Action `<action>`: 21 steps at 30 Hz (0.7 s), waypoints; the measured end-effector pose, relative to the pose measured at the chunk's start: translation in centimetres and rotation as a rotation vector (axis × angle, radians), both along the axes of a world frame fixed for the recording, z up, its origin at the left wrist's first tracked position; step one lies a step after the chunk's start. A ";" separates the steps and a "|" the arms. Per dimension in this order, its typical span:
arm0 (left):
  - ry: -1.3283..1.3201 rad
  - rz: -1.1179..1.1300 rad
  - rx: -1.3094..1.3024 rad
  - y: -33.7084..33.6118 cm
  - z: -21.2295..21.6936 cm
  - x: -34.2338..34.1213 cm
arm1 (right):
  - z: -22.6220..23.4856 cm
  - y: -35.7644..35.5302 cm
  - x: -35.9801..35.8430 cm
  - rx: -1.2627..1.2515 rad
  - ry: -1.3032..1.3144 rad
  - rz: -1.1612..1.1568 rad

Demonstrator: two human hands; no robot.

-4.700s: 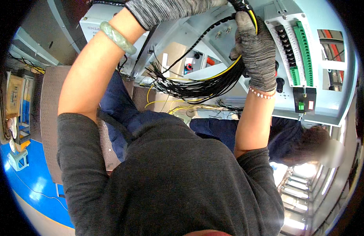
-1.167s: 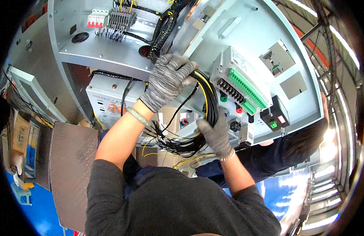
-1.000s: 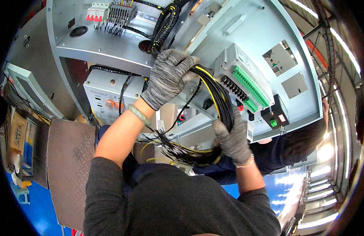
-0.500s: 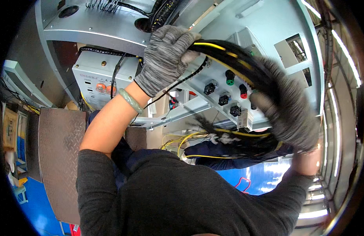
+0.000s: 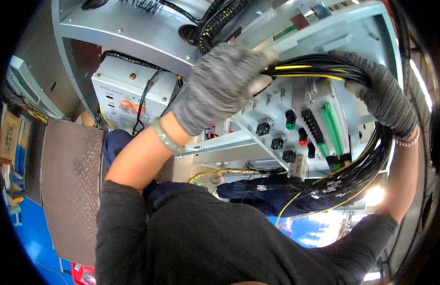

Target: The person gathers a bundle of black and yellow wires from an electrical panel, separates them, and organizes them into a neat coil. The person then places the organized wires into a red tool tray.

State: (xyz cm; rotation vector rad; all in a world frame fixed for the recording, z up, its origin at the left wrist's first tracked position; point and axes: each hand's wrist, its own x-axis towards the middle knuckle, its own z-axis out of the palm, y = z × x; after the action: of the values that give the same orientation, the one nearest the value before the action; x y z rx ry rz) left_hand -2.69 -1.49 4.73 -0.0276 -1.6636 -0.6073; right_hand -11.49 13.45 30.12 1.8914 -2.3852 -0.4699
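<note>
A thick bundle of black and yellow wires (image 5: 317, 68) stretches between my two gloved hands. My left hand (image 5: 224, 85), in a grey knitted glove, is closed round the bundle near the cabinet's upper opening. Farther right, my right hand (image 5: 383, 90) grips the same wires, fingers wrapped over them. Below it the loose wire ends (image 5: 345, 183), some with white tags, hang in a curve over my lap. Past the left hand, a sleeved black harness (image 5: 217, 23) runs up through a round hole in the metal frame.
A pale panel (image 5: 272, 102) carries black sockets, red and green terminals, and a module with a green terminal strip (image 5: 331, 126). Left of it sits a light grey box (image 5: 134, 90) with orange parts. A brown tread-plate step (image 5: 70, 190) stands at left, above the blue floor (image 5: 34, 237).
Both hands have moved rightward with the wire bundle, the right one higher too. The stretch between them is flatter, and the panel's green terminal strip shows now.
</note>
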 end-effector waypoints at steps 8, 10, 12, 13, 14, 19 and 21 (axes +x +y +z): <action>-0.041 -0.168 0.350 -4.6 -5.3 -4.4 | 0.3 -0.5 -0.3 0.000 0.000 -0.086; -0.081 -0.145 0.374 -3.7 -5.6 -5.1 | 0.5 0.1 -0.3 -0.011 -0.037 -0.099; -0.123 -0.036 0.333 -3.8 -5.1 -5.3 | 1.1 0.0 -0.5 0.004 -0.085 -0.142; -0.079 -0.040 0.272 -3.5 -4.8 -4.6 | 1.2 0.0 -0.9 0.023 -0.107 -0.123; -0.039 -0.048 0.208 -3.0 -4.5 -3.8 | 0.8 0.2 -1.0 0.041 -0.067 -0.071; 0.022 -0.045 -0.038 -0.5 -0.6 -1.2 | 0.3 -0.9 1.7 0.087 0.092 -0.464; 0.020 0.032 -0.090 0.2 -0.4 -1.5 | 0.2 -0.8 1.1 0.099 0.088 -0.324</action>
State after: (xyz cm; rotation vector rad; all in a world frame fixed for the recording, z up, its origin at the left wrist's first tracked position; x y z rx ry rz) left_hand -4.16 -1.27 4.33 -0.0720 -1.6686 -0.5061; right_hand -10.37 12.61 30.33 1.4815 -2.6616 -0.6878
